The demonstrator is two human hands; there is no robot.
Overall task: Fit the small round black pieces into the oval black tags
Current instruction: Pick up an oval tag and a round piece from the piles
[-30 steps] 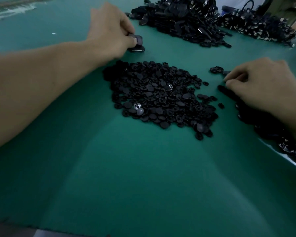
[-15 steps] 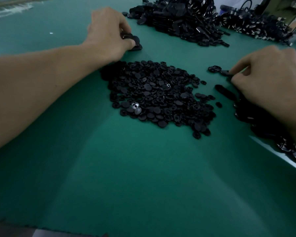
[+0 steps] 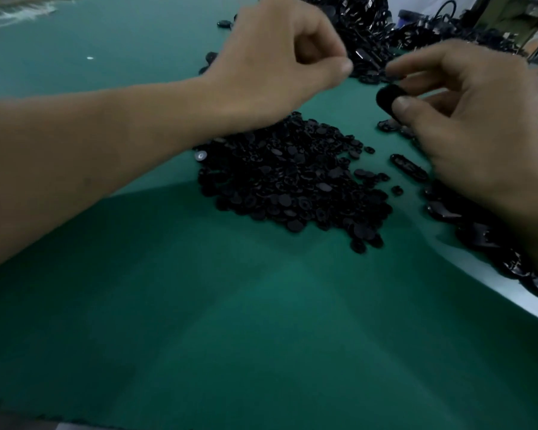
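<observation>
While the green felt tabletop (image 3: 230, 321) carried a big pile of black tags (image 3: 364, 32) at its far edge and a heap of small round black pieces (image 3: 292, 181) at its middle, the left hand (image 3: 271, 66) had come away from that far pile, fingers curled; whether it held anything was unclear. The right hand (image 3: 472, 119) had risen off the right-edge loose tags (image 3: 479, 231), pinching one oval black tag (image 3: 387, 99): seemingly a fresh fitting, unobstructed.
</observation>
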